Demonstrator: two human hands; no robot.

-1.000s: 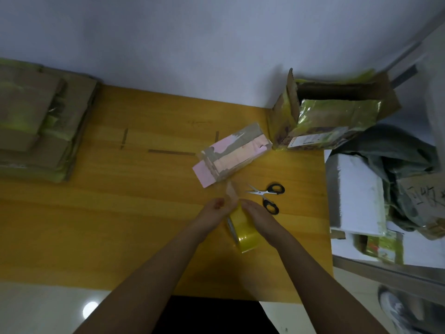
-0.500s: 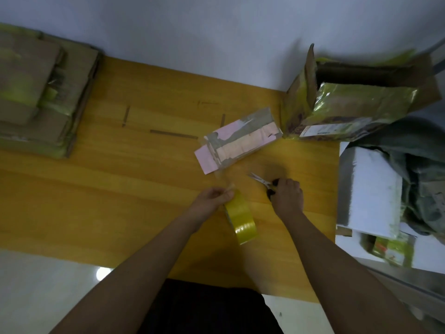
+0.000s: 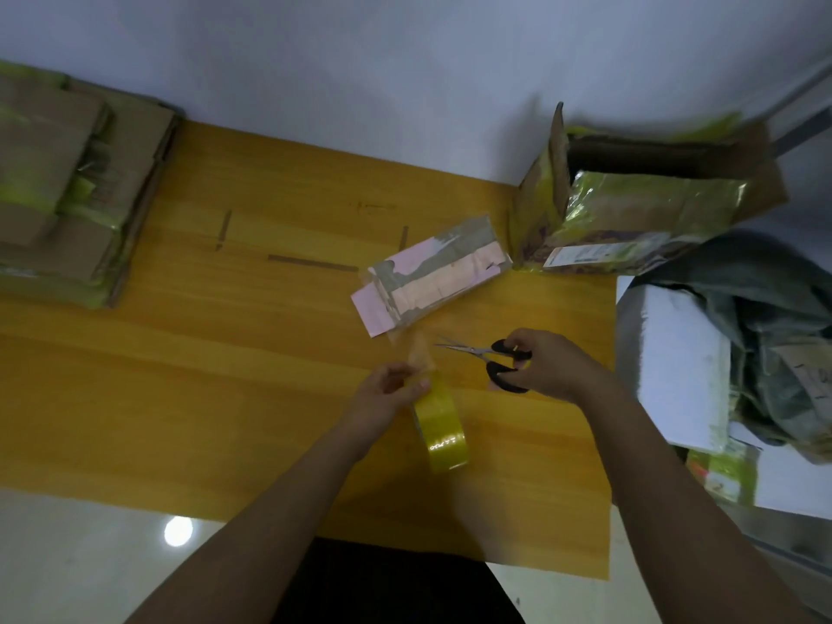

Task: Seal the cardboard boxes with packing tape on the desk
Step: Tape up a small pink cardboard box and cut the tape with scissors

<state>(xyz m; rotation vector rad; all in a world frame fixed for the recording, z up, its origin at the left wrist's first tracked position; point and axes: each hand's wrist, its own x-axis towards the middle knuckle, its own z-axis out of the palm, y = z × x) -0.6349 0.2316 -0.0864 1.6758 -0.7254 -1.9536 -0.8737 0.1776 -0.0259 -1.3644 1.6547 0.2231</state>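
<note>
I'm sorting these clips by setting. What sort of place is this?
Probably a small parcel-packing spot, home or small shop: a wooden desk against a plain wall, flattened cardboard boxes stacked at one end, and a tape roll and scissors in use.

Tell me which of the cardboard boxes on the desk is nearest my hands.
The small pink box, lying flat just beyond the scissors. The open box sits at the far right corner, the flattened stack far left.
</note>
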